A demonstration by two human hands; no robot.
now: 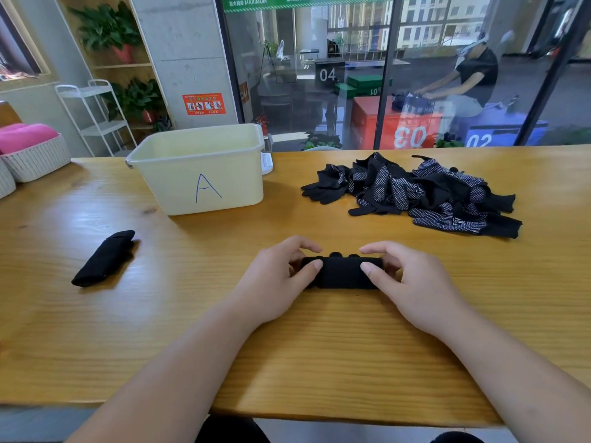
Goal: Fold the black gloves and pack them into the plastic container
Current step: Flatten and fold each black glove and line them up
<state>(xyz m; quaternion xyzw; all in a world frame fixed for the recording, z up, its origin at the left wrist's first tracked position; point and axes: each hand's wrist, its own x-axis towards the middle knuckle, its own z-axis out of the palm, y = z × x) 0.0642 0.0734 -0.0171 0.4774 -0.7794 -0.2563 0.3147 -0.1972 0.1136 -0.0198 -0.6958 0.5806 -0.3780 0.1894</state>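
at the near middle of the bench [198,330], my left grip [278,282] and my right grip [412,286] hold the two ends of a rolled black glove [342,273]. both grips are closed round it: each thumb presses on the near top of the roll, and the curled fingers reach over its far side. the roll lies flat on the wood, crosswise in front of me. a few rounded black glove fingertips poke out along its far edge.

further back and to the left stands the plastic container [204,174], pale yellow and upright, with a blue letter a drawn on its front wall. i cannot see its bottom from here. to the right of it, well apart, a loose pile of black gloves [425,193] lies on the bench, many of them showing white dots.

on the left side of the bench, well apart from my grips, a folded black bundle [104,259] lies at a slant. at the far left edge a white woven basket [38,164] holds a pink cushion [25,135]. behind it a white rack [96,116] stands on the floor beside shelves with potted plants [108,27].
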